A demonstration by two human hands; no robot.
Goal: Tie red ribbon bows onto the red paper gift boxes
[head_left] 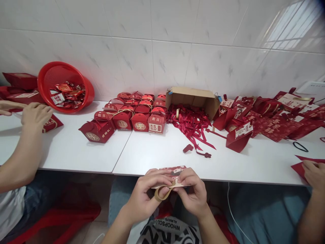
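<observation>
My left hand (144, 196) and my right hand (194, 193) meet over my lap at the near edge of the white table (152, 152). Both pinch a flat red patterned card (172, 174), an unfolded gift box, with a beige ribbon loop (162, 194) hanging from it between my fingers. The fingers of each hand are curled closed on the card and ribbon.
Several finished red gift boxes (129, 117) stand mid-table. A cardboard box (193, 98) spills red ribbons (191, 123). Flat red cards (274, 118) pile at right. A red basket (63, 84) of sweets leans at left. Other people's hands work at left (35, 113) and right (313, 173).
</observation>
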